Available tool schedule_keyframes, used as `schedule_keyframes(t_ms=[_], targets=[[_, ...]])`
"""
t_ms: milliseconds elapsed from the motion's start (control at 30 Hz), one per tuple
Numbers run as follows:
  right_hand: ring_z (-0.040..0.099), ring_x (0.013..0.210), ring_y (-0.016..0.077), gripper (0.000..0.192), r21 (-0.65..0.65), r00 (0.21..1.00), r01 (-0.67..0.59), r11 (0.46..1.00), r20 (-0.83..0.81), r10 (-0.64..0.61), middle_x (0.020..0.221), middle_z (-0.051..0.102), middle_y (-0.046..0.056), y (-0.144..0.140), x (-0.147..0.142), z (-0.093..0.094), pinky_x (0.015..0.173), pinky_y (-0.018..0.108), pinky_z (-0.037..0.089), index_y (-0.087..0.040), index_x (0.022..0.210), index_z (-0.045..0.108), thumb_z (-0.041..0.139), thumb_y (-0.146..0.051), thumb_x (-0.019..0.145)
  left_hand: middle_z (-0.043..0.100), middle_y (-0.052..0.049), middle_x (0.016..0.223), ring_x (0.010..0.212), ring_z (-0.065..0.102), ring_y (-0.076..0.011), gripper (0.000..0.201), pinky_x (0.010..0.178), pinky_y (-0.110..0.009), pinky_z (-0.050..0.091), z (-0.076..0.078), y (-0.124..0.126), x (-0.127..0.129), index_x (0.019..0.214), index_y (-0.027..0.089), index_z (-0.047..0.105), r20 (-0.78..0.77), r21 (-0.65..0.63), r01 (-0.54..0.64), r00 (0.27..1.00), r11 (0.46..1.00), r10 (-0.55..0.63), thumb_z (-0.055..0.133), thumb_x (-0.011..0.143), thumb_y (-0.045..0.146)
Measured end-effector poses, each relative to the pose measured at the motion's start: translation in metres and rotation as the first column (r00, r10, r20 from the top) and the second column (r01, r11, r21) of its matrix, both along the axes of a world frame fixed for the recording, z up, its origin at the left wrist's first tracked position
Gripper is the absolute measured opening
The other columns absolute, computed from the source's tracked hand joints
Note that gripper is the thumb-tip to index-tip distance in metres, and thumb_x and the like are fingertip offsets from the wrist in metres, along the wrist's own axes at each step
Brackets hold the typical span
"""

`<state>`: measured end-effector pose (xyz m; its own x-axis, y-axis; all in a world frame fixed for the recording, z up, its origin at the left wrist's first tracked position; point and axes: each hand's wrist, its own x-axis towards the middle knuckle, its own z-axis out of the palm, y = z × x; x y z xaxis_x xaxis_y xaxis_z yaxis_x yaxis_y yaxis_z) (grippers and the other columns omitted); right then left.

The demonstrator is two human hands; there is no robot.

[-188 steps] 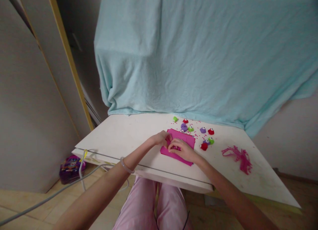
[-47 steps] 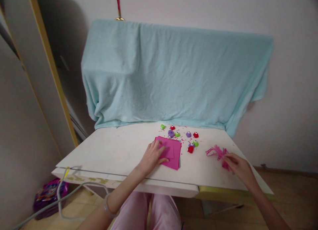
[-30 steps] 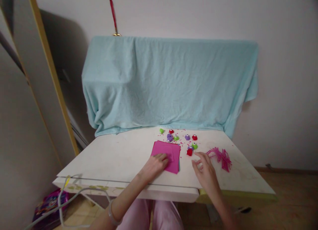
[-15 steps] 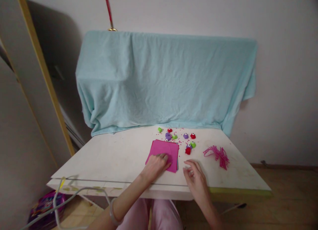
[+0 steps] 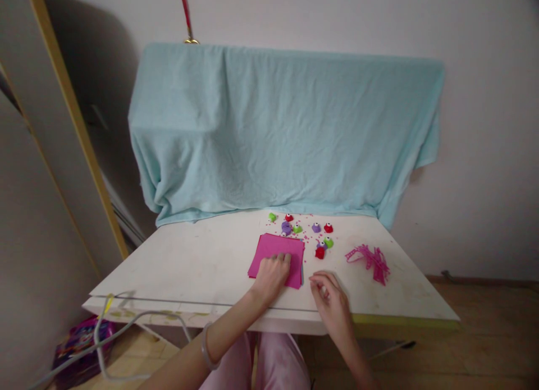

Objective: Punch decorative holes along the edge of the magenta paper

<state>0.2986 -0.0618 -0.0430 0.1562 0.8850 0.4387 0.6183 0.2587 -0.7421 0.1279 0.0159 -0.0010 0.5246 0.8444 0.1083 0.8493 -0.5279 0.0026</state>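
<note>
A stack of square coloured paper [image 5: 275, 245] lies near the front of the white table, with a pink sheet on top and other colours showing at its edges. My left hand [image 5: 273, 275] rests on the stack, its fingers curled down and the fingertips hidden under the knuckles. Just right of the paper, my right hand [image 5: 330, 297] hovers or rests at the table's front, fingers loosely bent, the thumb near the index finger with a small gap. Nothing shows in it. Beyond the stack sit several small eyed pieces, among them a red one [image 5: 320, 253] and a purple one [image 5: 286, 228].
Tiny pink bits are scattered around the pieces. A tangle of pink plastic strips [image 5: 370, 262] lies on the right. Behind the table [image 5: 177, 261] hangs a light blue cloth [image 5: 295, 132]. A white cable [image 5: 138, 318] loops by the front left edge, above a purple package [image 5: 82, 345].
My left hand has shifted slightly right and up over the pink paper, its fingers curling more. My right hand has nearly kept its place, its thumb closer to the index finger. The view tilted slightly.
</note>
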Motion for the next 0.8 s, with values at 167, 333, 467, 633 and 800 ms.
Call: schedule_keyframes(t_ms=[167, 333, 467, 633, 800], targets=[[0.059, 0.089, 0.0224, 0.016, -0.004, 1.000, -0.001, 1.000, 0.022, 0.001, 0.099, 0.062, 0.009, -0.001, -0.002, 0.000, 0.074, 0.033, 0.049, -0.023, 0.090, 0.063, 0.048, -0.027, 0.089, 0.057, -0.013, 0.098, 0.090, 0.058, -0.0258, 0.022, 0.070, -0.033, 0.046, -0.002, -0.001, 0.005, 0.106, 0.016, 0.051, 0.062, 0.001, -0.073, 0.995, 0.997, 0.073, 0.038, 0.095, 0.029], [0.060, 0.089, 0.0228, 0.017, 0.014, 0.999, -0.004, 1.000, 0.033, 0.004, 0.097, 0.063, 0.008, -0.002, -0.003, -0.001, 0.075, 0.033, 0.049, -0.023, 0.089, 0.064, 0.048, -0.029, 0.089, 0.058, -0.013, 0.098, 0.090, 0.058, -0.0258, 0.028, 0.073, -0.034, 0.046, -0.002, 0.001, 0.007, 0.106, 0.015, 0.052, 0.075, -0.034, -0.051, 0.996, 0.998, 0.053, 0.037, 0.095, 0.035], [0.060, 0.088, 0.0227, 0.017, 0.010, 0.999, -0.008, 1.000, 0.043, 0.008, 0.097, 0.062, 0.008, -0.003, -0.002, -0.001, 0.074, 0.033, 0.049, -0.023, 0.087, 0.064, 0.047, -0.030, 0.089, 0.055, -0.016, 0.109, 0.088, 0.059, -0.0268, 0.028, 0.068, -0.034, 0.047, -0.004, 0.004, 0.010, 0.111, 0.015, 0.052, 0.065, 0.012, -0.058, 0.996, 0.998, 0.057, 0.041, 0.094, 0.034], [0.059, 0.093, 0.0229, 0.017, -0.007, 0.998, -0.013, 1.000, 0.068, 0.013, 0.100, 0.062, 0.008, -0.004, -0.003, 0.000, 0.079, 0.034, 0.048, -0.024, 0.088, 0.063, 0.047, -0.028, 0.089, 0.061, -0.015, 0.091, 0.085, 0.060, -0.0265, 0.023, 0.067, -0.034, 0.045, -0.004, 0.007, 0.017, 0.103, 0.012, 0.055, 0.002, 0.024, -0.043, 0.999, 0.999, 0.043, 0.039, 0.088, 0.007], [0.059, 0.091, 0.0237, 0.018, -0.008, 0.999, -0.019, 1.000, 0.049, 0.019, 0.100, 0.062, 0.009, -0.004, -0.003, -0.001, 0.079, 0.035, 0.049, -0.023, 0.092, 0.063, 0.047, -0.031, 0.090, 0.064, -0.014, 0.091, 0.082, 0.063, -0.0247, 0.025, 0.068, -0.032, 0.045, 0.007, 0.009, 0.014, 0.101, 0.014, 0.060, 0.186, -0.072, -0.147, 0.970, 0.987, 0.158, 0.039, 0.088, 0.008]])
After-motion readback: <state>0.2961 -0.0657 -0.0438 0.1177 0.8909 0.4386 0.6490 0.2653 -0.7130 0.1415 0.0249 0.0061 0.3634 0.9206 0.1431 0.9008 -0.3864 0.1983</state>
